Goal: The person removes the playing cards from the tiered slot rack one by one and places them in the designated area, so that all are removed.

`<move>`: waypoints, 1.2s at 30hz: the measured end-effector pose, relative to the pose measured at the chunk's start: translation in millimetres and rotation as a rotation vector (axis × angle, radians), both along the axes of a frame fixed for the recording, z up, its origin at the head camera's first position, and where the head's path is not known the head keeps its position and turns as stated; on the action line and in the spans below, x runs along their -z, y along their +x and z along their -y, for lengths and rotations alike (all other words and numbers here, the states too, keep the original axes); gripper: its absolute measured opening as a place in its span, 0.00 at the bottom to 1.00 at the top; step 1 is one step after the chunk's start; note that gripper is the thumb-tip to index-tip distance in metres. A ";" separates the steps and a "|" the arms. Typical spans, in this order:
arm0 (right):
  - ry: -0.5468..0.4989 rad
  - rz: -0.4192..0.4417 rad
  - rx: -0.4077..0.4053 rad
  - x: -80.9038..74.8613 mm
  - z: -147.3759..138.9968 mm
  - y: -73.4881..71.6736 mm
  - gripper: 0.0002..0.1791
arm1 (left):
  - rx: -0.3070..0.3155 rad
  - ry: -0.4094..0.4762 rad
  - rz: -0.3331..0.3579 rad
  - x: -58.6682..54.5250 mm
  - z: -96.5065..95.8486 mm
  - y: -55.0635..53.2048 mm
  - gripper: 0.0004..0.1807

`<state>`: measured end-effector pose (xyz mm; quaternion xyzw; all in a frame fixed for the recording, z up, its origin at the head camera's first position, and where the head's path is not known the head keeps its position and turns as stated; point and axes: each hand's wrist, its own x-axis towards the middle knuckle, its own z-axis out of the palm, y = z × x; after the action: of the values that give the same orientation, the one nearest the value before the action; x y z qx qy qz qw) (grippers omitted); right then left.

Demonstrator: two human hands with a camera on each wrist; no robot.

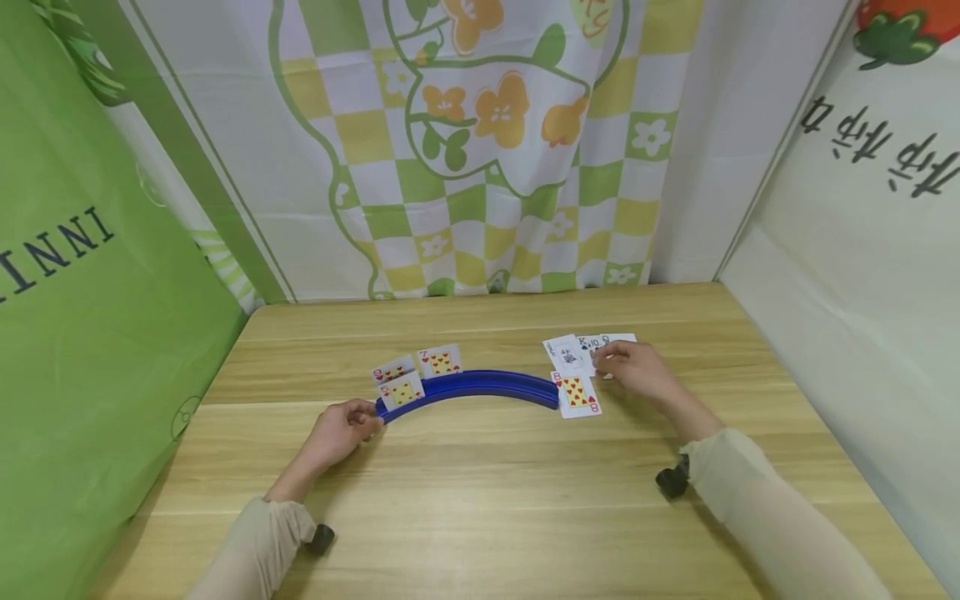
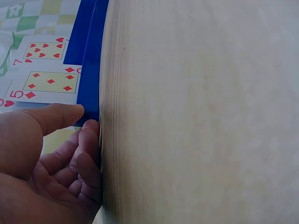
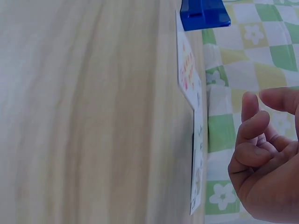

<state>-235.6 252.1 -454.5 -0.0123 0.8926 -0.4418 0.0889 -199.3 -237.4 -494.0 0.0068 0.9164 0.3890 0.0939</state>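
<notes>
A blue curved card holder lies across the table. My left hand pinches its left end between thumb and fingertips. The five of diamonds stands in that end, with the seven of hearts and another red heart card behind. At the holder's right end is the eight of hearts, overlapping the blue end. My right hand hovers with bent fingers over several black cards, among them a king; in the right wrist view, a gap shows between thumb and index finger, holding nothing.
A card with a black figure lies left of the king. The wooden table reaches a checkered curtain at the back. Green fabric hangs at the left and a white sheet at the right.
</notes>
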 end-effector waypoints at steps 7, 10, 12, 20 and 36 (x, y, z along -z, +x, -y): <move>-0.057 -0.009 -0.015 -4.6 12.7 -2.5 0.16 | 0.001 0.006 -0.005 -0.4 0.1 0.2 0.17; -0.074 -0.011 -0.020 -6.8 18.7 -3.0 0.15 | 0.001 0.008 -0.005 -0.5 0.1 0.3 0.17; -0.085 -0.012 -0.025 -8.9 22.9 -3.0 0.16 | 0.001 0.007 -0.003 -0.4 0.1 0.4 0.17; -0.135 0.021 -0.036 -17.9 39.0 -2.6 0.17 | 0.002 0.000 0.000 0.1 0.2 0.6 0.17; -0.151 0.002 -0.083 -23.3 66.4 -1.8 0.15 | 0.007 0.001 -0.004 1.6 1.1 0.1 0.18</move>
<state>-237.4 185.7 -431.2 -0.0557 0.8554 -0.5037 0.1069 -199.2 -238.5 -495.5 0.0108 0.9165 0.3889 0.0935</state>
